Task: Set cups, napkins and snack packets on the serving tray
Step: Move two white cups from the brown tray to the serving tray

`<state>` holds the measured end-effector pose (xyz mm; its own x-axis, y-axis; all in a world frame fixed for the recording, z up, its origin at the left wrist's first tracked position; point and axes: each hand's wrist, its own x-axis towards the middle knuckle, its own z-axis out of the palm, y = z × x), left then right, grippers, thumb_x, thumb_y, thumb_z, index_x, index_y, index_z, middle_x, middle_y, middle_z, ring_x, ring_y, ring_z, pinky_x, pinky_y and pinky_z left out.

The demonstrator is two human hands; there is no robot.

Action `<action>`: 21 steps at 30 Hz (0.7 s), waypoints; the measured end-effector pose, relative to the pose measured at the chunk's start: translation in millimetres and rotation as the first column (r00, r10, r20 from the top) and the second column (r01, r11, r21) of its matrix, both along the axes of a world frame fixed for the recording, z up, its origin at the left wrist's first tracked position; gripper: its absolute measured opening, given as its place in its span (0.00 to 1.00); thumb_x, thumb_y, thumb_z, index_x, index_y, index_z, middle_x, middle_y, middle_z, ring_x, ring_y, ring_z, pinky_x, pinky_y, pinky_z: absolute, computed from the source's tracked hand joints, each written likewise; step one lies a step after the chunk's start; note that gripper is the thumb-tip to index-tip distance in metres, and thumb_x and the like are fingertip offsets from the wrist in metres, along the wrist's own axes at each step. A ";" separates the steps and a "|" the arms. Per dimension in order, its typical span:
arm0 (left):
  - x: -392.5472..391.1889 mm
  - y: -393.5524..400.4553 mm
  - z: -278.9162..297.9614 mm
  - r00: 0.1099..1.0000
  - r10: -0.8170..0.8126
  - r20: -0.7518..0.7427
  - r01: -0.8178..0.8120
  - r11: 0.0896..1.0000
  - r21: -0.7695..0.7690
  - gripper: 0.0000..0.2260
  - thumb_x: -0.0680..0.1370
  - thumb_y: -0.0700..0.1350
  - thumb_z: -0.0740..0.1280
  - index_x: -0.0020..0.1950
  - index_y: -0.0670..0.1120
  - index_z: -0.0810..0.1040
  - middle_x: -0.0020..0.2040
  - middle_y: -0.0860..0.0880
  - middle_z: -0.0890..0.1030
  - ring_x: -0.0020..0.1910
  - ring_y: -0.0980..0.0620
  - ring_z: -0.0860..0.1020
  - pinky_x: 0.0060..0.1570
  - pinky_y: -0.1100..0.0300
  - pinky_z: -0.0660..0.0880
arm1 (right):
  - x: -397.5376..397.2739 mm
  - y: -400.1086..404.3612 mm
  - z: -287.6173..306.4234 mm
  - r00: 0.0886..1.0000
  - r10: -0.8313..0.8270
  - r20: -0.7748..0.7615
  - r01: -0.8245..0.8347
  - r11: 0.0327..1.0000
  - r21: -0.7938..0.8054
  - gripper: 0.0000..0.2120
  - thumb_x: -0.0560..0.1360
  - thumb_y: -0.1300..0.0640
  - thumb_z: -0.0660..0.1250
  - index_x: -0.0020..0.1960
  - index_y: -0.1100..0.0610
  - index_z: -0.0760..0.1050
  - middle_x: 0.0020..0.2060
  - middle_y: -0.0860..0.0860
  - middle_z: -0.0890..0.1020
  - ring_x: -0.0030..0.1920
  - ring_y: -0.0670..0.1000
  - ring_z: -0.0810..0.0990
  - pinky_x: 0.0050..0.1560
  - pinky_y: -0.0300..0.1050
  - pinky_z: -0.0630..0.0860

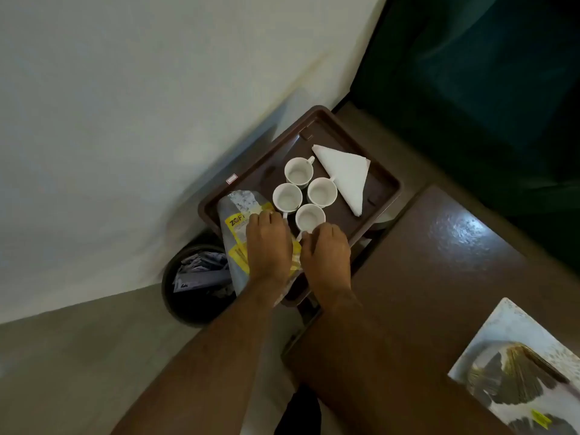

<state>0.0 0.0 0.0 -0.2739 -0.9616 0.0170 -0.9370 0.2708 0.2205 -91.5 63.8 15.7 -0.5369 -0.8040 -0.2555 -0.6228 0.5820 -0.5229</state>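
Observation:
A dark brown serving tray [381,183] holds several white cups [321,191] clustered in its middle and a white napkin [346,174] folded into a triangle on its right side. A clear snack packet with a yellow label [237,221] lies over the tray's near left edge. My left hand [268,246] rests flat on top of the packet. My right hand [326,255] sits at the tray's near edge, its fingertips touching the handle of the nearest cup [309,218].
A black waste bin [194,277] with crumpled paper stands on the floor left of the tray. A glossy brown table [439,277] runs to the right, with a white plate of packets [521,368] at its near right. A white wall is at left, dark green fabric behind.

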 end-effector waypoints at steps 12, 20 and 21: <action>-15.3 -17.7 -7.2 0.986 0.155 -0.057 -0.139 0.965 0.222 0.15 0.83 0.46 0.64 0.43 0.40 0.83 0.43 0.42 0.82 0.45 0.43 0.79 0.44 0.49 0.73 | 12.3 -18.9 -15.5 0.928 -0.350 0.127 0.344 0.936 0.068 0.16 0.77 0.47 0.72 0.37 0.55 0.76 0.33 0.49 0.82 0.33 0.49 0.78 0.33 0.42 0.67; -23.2 -17.6 -0.9 0.920 0.349 -0.180 -0.279 0.903 0.328 0.16 0.84 0.47 0.65 0.41 0.40 0.81 0.38 0.41 0.83 0.38 0.43 0.81 0.37 0.54 0.62 | 17.3 -15.1 -17.6 0.852 -0.460 0.252 0.468 0.883 0.029 0.18 0.79 0.54 0.71 0.32 0.59 0.77 0.26 0.51 0.78 0.28 0.51 0.74 0.29 0.43 0.64; -22.9 -16.3 -1.6 0.910 0.362 -0.204 -0.285 0.900 0.329 0.16 0.83 0.47 0.66 0.40 0.40 0.81 0.37 0.41 0.83 0.37 0.42 0.81 0.36 0.54 0.61 | 17.9 -14.4 -18.5 0.843 -0.467 0.266 0.478 0.878 0.026 0.19 0.79 0.56 0.71 0.31 0.59 0.76 0.25 0.51 0.76 0.27 0.50 0.71 0.30 0.43 0.63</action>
